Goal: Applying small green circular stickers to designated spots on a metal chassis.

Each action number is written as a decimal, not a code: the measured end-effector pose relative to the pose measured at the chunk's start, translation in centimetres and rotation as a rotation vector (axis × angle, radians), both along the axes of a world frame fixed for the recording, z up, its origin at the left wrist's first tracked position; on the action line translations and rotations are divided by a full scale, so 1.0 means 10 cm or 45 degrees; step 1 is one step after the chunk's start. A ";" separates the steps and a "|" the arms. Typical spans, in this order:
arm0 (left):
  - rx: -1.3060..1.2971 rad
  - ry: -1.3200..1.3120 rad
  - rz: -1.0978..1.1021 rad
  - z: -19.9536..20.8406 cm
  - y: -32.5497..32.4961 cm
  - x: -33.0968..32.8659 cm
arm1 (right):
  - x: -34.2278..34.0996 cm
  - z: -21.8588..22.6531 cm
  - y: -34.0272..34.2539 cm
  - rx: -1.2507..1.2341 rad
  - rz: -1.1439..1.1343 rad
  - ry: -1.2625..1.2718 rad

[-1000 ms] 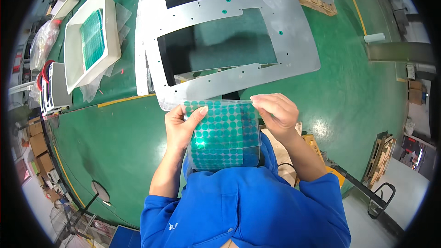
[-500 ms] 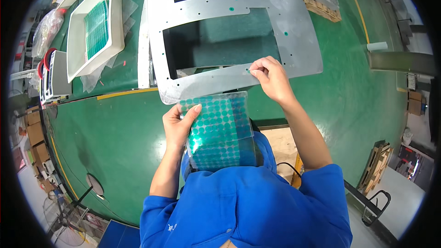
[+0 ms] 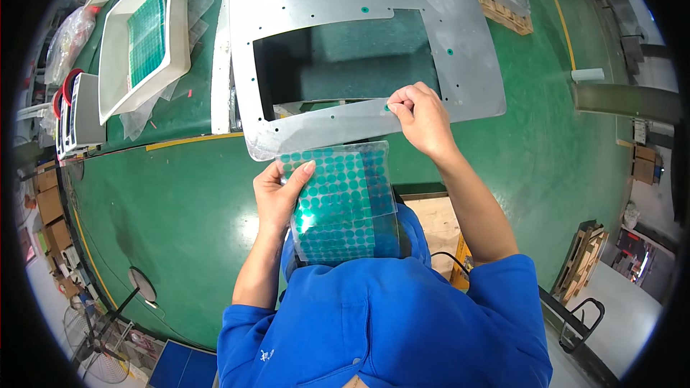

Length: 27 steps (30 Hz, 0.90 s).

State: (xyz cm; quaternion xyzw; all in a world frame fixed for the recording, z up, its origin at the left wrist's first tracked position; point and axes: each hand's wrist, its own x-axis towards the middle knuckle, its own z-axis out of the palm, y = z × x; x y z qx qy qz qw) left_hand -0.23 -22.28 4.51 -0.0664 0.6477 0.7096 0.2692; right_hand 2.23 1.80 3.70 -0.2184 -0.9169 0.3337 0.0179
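Note:
My left hand [image 3: 275, 197] grips a sheet of round green stickers [image 3: 334, 197] by its upper left corner, thumb on top. The sheet hangs in front of my body, and darker bare backing shows along its right side. My right hand [image 3: 425, 123] is over the near rim of a grey metal panel [image 3: 471, 65], thumb and forefinger pinched together on a small round green sticker [image 3: 387, 107]. The sticker is at the panel's surface; I cannot tell whether it touches. The panel has a large rectangular opening, a narrow slot, small holes, and several green dots stuck on it.
On the green bench at left, a white tray [image 3: 180, 50] holds more green sticker sheets [image 3: 146, 39]. Beside it are a plastic bag [image 3: 70, 43] and a white device with red rings [image 3: 85, 115]. A wooden pallet [image 3: 503, 14] lies behind the panel at right.
My right hand has shifted slightly left with its fingertips still at the panel's near rim. The left hand and the sheet have hardly moved.

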 end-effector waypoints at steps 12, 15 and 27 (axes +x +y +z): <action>-0.010 0.006 -0.006 -0.04 -0.01 -0.04 | -0.04 -0.05 -0.03 -0.054 -0.057 0.016; -0.001 0.005 0.008 -0.04 -0.02 -0.04 | -0.04 -0.07 -0.02 -0.094 -0.072 0.064; -0.014 0.194 0.020 0.03 -0.26 -0.04 | -0.32 0.07 0.27 -0.198 0.113 -0.135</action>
